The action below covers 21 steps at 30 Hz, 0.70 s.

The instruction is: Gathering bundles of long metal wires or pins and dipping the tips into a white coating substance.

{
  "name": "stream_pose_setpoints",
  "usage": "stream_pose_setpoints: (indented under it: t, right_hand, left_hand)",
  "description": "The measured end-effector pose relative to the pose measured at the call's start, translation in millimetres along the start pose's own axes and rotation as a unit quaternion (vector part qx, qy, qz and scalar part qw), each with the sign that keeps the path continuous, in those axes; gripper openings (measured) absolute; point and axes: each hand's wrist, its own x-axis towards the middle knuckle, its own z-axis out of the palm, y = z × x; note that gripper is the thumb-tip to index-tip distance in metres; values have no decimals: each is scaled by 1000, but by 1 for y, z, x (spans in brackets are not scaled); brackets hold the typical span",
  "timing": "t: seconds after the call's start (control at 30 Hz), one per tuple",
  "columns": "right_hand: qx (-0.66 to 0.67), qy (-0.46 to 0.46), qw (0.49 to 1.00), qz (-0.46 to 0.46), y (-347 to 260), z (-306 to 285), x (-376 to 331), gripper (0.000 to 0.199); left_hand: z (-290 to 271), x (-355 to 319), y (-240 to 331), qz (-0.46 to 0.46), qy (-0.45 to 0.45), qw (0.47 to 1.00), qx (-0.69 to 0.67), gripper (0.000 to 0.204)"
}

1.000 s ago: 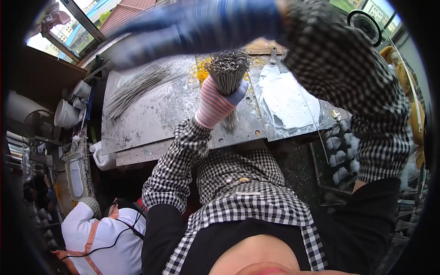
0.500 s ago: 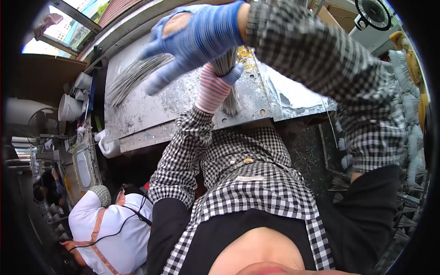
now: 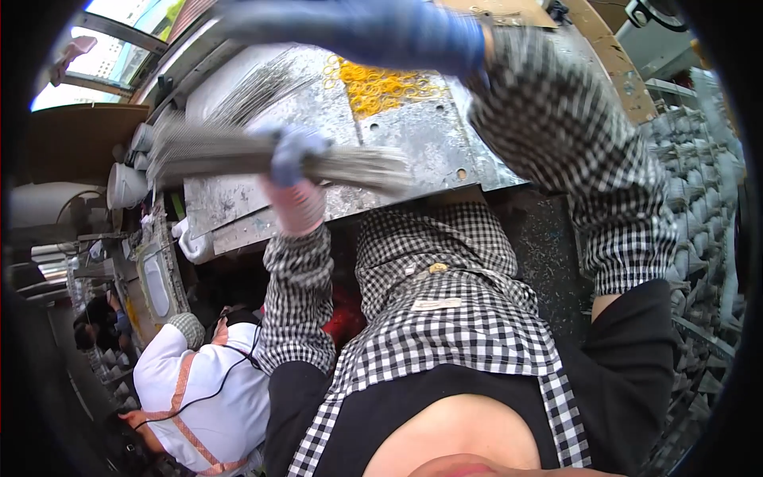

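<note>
My left hand (image 3: 294,171), in a pink glove with pale blue fingers, is closed round the middle of a bundle of thin grey wire-like strands (image 3: 203,153). The bundle lies crosswise above the table's front part, blurred, its left end fanned out. My right hand (image 3: 350,30), in a blue striped glove, is raised over the far side of the table. Motion smears its fingers, so their pose is unclear. Beneath and beyond the hands are more loose grey strands (image 3: 258,89) on the metal tabletop (image 3: 421,155) and a spread of yellow rubber bands (image 3: 381,86).
White buckets (image 3: 125,187) stand left of the table. A person in a white top (image 3: 203,385) is close by at the lower left, and another person is farther back. Racks of whitish, cone-like pieces (image 3: 691,199) line the right. A fan (image 3: 656,14) is at the upper right.
My left hand has moved left and turned the bundle from upright to crosswise. My right hand has risen away from it. The rubber bands, mostly covered before, now show.
</note>
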Motion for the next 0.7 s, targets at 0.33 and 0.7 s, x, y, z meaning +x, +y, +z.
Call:
stream_pose_setpoints:
  t: [0.33, 0.7]
  right_hand:
    - [356, -157, 872, 297, -282, 139, -201, 58]
    - [332, -96, 728, 593, -239, 102, -185, 22]
  left_hand:
    - [-181, -126, 2, -149, 454, 814, -331, 16]
    - [-232, -197, -5, -205, 484, 803, -282, 20]
